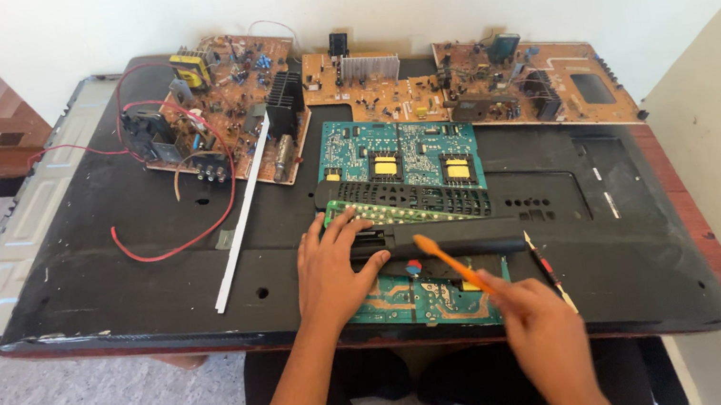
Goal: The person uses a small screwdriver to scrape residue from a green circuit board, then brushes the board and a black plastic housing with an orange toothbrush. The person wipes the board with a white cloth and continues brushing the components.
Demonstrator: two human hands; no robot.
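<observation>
My left hand [331, 275] lies flat, fingers spread, pressing the black remote casing [418, 198] atop the green circuit board [421, 294]. My right hand [539, 324] grips an orange toothbrush [452, 262], bristles just over the casing.

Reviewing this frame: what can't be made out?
Head view only:
- Bristles of the orange toothbrush: blurred.
- Right hand grip: seen from behind.
- Green circuit board: middle hidden by the black remote-control shell and left hand.
- Component markings on the brown circuit boards: too small.
</observation>
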